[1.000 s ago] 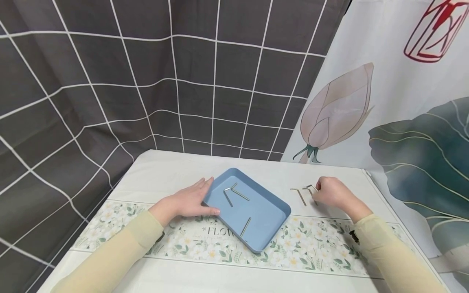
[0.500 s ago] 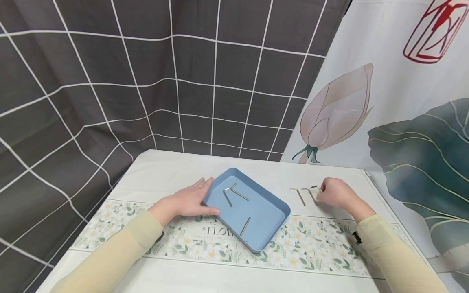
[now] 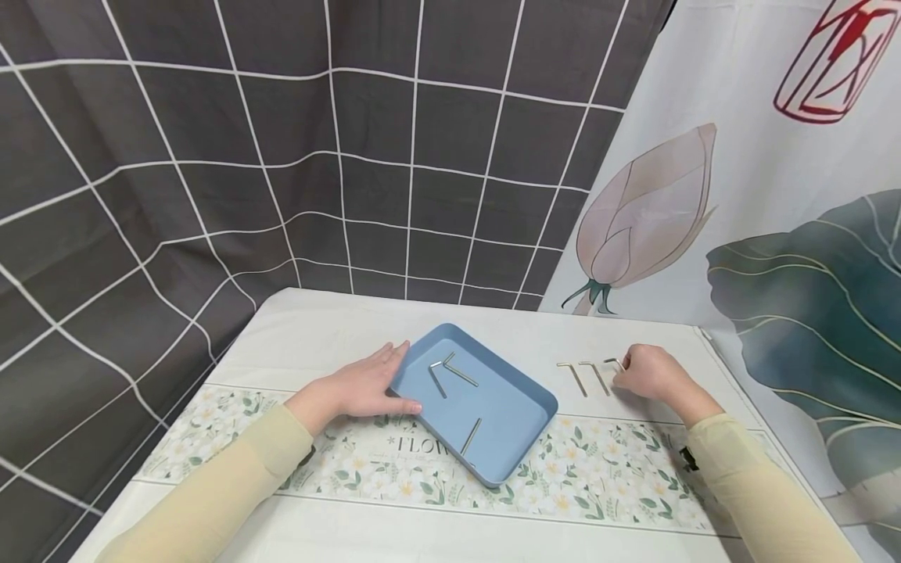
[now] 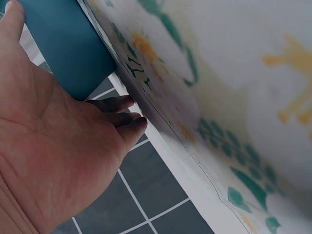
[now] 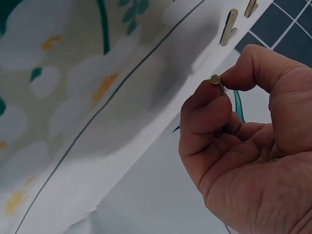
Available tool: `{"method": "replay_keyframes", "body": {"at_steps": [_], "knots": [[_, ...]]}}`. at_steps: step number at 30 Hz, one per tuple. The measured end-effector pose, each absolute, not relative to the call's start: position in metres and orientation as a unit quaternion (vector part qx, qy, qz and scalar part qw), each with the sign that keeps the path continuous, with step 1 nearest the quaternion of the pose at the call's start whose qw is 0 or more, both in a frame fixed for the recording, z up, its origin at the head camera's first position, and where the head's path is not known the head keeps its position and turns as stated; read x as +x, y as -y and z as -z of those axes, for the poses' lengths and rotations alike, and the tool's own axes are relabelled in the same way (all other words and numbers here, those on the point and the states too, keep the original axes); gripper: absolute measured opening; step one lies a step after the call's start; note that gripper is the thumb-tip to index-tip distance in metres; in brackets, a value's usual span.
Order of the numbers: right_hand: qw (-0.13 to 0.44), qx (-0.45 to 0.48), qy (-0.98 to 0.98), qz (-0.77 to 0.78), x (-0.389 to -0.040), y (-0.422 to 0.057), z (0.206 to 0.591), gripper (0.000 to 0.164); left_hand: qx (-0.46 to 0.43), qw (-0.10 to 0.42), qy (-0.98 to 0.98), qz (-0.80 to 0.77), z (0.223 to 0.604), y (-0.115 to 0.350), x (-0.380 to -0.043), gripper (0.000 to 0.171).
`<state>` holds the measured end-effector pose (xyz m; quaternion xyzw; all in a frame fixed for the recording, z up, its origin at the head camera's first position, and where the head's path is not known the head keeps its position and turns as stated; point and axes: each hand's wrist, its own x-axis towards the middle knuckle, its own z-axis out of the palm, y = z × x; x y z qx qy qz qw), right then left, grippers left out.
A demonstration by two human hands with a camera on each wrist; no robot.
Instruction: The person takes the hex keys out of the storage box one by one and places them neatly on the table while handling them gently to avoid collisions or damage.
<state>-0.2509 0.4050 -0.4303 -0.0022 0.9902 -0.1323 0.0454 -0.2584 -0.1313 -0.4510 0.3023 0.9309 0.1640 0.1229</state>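
Note:
My right hand (image 3: pixel 655 371) pinches an Allen key (image 3: pixel 617 364) between thumb and fingertip, its short arm pointing left. The right wrist view shows the hexagonal end of the Allen key (image 5: pixel 215 79) at the pinch, with the other fingers curled below. Left of that hand, two brass-coloured Allen keys (image 3: pixel 596 378) lie side by side on the white cloth. My left hand (image 3: pixel 369 385) rests against the left corner of a blue tray (image 3: pixel 517 377), fingers extended along one side and thumb along the other. Inside the tray lie three Allen keys (image 3: pixel 461 374), two crossing near the back.
A white tablecloth (image 3: pixel 338 516) with a flowered band (image 3: pixel 584 469) covers the table. Behind it hangs a dark curtain with white grid lines (image 3: pixel 366 188). On the right is a white curtain with a flower print (image 3: pixel 655 219).
My right hand has moved slightly right with the pinched Allen key, away from the two keys on the cloth. The left hand and tray stay in place.

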Motion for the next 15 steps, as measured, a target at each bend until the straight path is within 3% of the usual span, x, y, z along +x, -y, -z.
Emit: {"method": "replay_keyframes", "body": {"at_steps": [7,15], "knots": [[0.048,0.014,-0.989,0.139,-0.2523,-0.405,0.4334,0.016,0.301,0.123,-0.932,-0.163,0.45,0.131,-0.2576,0.13],[0.065,0.043,-0.986,0.151,-0.2536,-0.4,0.4341,0.036,0.299,0.125,-0.932,-0.16,0.4499,0.1303,-0.2573,0.13]]}}
